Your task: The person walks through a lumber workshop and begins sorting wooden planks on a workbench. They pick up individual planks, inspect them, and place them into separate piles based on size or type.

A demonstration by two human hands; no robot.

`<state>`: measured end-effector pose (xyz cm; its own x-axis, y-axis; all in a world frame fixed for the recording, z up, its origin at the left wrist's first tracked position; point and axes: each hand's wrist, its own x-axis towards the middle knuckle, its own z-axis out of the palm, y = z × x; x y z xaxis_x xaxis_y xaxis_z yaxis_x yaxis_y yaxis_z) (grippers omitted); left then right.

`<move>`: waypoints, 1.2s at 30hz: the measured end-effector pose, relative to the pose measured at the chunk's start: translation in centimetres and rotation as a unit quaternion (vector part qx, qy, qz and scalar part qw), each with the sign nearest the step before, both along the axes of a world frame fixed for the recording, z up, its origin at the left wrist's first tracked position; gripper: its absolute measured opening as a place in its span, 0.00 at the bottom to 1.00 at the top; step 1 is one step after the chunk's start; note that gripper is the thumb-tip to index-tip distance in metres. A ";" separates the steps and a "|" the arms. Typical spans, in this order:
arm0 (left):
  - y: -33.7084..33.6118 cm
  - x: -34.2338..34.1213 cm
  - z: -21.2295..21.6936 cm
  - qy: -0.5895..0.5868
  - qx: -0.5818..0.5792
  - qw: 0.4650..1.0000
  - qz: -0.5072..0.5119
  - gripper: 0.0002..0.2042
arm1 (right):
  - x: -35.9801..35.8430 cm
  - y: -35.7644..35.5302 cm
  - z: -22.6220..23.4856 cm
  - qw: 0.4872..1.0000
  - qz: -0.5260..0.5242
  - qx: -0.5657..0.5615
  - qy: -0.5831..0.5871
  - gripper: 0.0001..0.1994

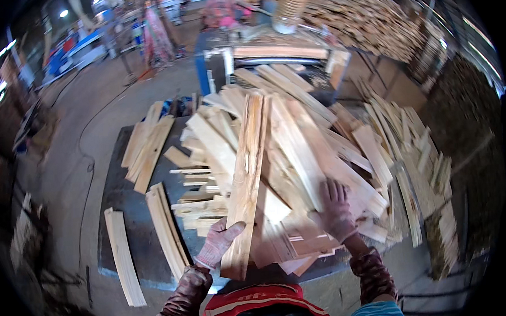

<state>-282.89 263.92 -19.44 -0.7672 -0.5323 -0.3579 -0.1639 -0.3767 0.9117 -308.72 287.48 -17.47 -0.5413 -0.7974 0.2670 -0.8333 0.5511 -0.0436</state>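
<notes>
In my gloved left hand (220, 241) I grip a long wooden board (247, 181) near its lower end, thumb across its face. This board has a rough, darker streak and slants up and away over the pile. My gloved right hand (336, 211) is closed at the near end of a pale board (296, 149), its thumb at the board's edge; motion blurs the fingers a little. Beneath and around both hands lies a jumbled heap of boards (353, 181). Reddish-brown boards (278, 243) lie between my hands.
A dark metal table (121, 186) bears the heap, with separate boards (124, 255) on its left. Beyond stands a machine (281, 55) with a ribbed duct (293, 5). More planks (408, 177) are stacked at the right; a cable (85, 168) runs along the floor at the left.
</notes>
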 end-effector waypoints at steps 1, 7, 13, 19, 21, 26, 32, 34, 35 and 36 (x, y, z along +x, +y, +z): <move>-0.4 0.6 0.0 -0.015 0.003 1.000 0.010 0.18 | 0.2 0.1 -0.2 1.000 0.012 -0.004 0.015 0.46; -1.0 3.6 -2.6 0.051 0.054 0.996 0.050 0.21 | 2.1 -2.4 -1.6 0.996 -0.061 -0.060 0.002 0.44; -2.4 5.4 -4.9 0.080 0.030 0.994 0.065 0.21 | 2.6 -2.8 -0.8 0.975 -0.109 -0.148 -0.125 0.34; -5.0 8.4 -5.9 0.059 -0.014 0.997 0.057 0.21 | 4.8 -2.1 -2.4 0.810 -0.082 -0.338 -0.472 0.18; -7.3 10.5 -5.9 -0.071 -0.135 0.986 0.064 0.19 | 8.5 -2.6 -1.9 0.677 -0.068 -0.383 -0.625 0.17; -18.3 11.8 -6.9 -0.213 -0.294 0.915 0.179 0.20 | 14.1 -8.2 1.2 0.757 -0.040 -0.366 -0.539 0.10; -36.7 8.4 -2.6 -0.067 -0.469 0.848 0.238 0.17 | 14.4 -12.3 0.5 0.603 -0.078 -0.407 -0.681 0.15; -31.7 4.4 2.5 0.010 -0.406 0.900 0.161 0.18 | 13.8 -13.1 -1.8 0.574 -0.082 -0.432 -0.691 0.16; -29.2 3.4 1.7 0.097 -0.338 0.929 0.119 0.19 | 14.0 -14.1 -2.3 0.589 -0.096 -0.438 -0.672 0.17; -26.0 3.0 0.4 0.182 -0.267 0.943 0.076 0.20 | 14.3 -15.2 -2.9 0.603 -0.108 -0.443 -0.654 0.17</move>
<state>-279.93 237.89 -18.99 -0.6875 -0.6759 0.2655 0.2155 0.1592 0.9634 -294.40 272.27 -20.32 -0.8166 -0.5284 -0.2321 0.3219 -0.0831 -0.9431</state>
